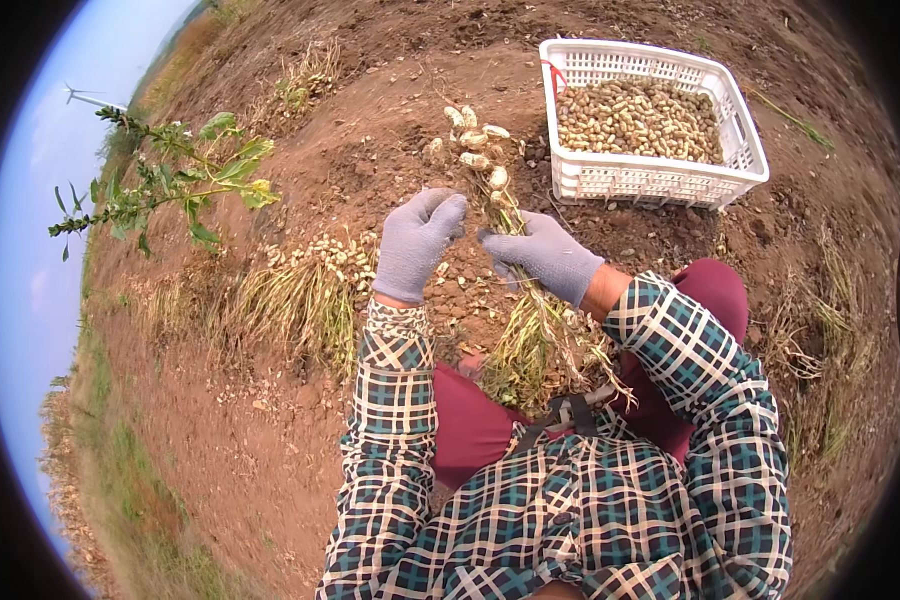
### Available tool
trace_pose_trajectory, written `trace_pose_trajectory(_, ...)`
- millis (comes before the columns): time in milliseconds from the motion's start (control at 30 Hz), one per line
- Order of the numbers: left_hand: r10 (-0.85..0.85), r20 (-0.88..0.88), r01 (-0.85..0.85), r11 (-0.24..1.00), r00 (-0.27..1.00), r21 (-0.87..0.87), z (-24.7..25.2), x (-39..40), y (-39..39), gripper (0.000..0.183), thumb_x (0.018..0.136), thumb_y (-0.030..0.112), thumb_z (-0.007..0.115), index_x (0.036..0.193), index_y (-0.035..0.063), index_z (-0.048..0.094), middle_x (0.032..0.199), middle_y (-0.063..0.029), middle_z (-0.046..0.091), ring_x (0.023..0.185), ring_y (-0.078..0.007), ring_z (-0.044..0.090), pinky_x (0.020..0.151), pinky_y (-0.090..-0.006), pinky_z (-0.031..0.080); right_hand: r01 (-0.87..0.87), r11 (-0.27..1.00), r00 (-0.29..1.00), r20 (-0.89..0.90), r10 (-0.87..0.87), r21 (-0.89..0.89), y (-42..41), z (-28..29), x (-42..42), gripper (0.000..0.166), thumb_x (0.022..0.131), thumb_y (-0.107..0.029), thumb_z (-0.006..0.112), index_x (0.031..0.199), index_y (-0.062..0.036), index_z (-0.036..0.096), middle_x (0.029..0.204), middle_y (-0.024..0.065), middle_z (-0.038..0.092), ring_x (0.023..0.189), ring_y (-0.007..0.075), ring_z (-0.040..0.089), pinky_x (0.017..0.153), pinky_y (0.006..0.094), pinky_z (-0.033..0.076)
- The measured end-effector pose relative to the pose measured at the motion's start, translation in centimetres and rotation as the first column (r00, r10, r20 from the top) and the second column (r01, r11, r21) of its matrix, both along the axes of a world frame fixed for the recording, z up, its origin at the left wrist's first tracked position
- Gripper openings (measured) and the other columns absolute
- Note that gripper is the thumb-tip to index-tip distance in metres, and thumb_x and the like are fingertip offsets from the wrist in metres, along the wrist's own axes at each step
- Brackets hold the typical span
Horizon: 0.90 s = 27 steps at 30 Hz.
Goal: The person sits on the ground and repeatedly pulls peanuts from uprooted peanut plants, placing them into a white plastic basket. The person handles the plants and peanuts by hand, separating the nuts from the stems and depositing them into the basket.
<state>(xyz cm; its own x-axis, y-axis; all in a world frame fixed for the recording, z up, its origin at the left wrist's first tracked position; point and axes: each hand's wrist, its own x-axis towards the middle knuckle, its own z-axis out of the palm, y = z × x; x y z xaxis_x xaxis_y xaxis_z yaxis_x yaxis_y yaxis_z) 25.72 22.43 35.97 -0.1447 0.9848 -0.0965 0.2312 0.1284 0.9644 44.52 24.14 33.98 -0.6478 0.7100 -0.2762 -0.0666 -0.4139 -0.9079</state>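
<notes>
My right hand [551,251], in a grey knit glove, is closed around the stems of a dried peanut plant [536,319]. Above that fist the pale peanut pods [474,140] hang at the root end, pointing away from me. The leafy end trails down between my knees. My left hand [420,241], gloved alike, is raised just left of the pods with its fingers curled. Whether anything sits between its thumb and fingers is hidden. A white plastic crate [656,169] stands beyond my right hand, holding many loose peanuts [637,120].
A heap of pulled peanut plants [300,300] lies left of my left hand, pods toward the far side. A green leafy plant [195,184] grows farther left. Another small plant pile [307,79] rests on the bare brown soil [270,472]. Dry stalks [832,322] lie at right.
</notes>
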Motion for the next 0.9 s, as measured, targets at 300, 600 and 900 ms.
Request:
trace_pose_trajectory(300,-0.018,0.390,0.030,0.999,0.921,-0.025,0.4,0.9,0.1,0.027,0.089,0.021,0.063,0.108,0.0006,0.063,0.091,-0.0043,0.067,0.078,-0.0130,0.063,0.071,-0.0278,0.050,-0.234,0.777,0.868,0.485,-0.103,0.584,-1.6,-0.2,-1.5,0.039,0.086,-0.032,0.061,0.099,0.0038,0.054,0.068,0.0181,0.062,0.066,0.0320,0.064,0.062,0.0416,0.050)
trace_pose_trajectory(600,0.066,0.783,-0.031,0.998,0.619,-0.059,-1.3,0.8,0.7,0.014,0.087,0.012,0.058,0.094,0.0007,0.062,0.077,-0.0082,0.065,0.068,-0.0202,0.064,0.061,-0.0346,0.055,-0.400,0.713,0.832,0.554,0.020,0.575,-0.1,2.4,-0.7,0.063,0.081,-0.055,0.060,0.115,-0.0017,0.054,0.086,0.0218,0.067,0.086,0.0391,0.065,0.077,0.0434,0.051)
trace_pose_trajectory(900,-0.044,0.824,0.004,0.999,0.565,0.051,-0.6,-0.8,-0.6,0.022,0.085,0.016,0.057,0.095,-0.0021,0.063,0.080,-0.0130,0.067,0.071,-0.0269,0.064,0.075,-0.0427,0.053,0.239,0.829,0.944,0.077,-0.320,0.506,1.7,4.8,1.7,0.028,0.090,-0.025,0.061,0.106,-0.0018,0.062,0.084,0.0126,0.068,0.073,0.0198,0.067,0.066,0.0308,0.051)
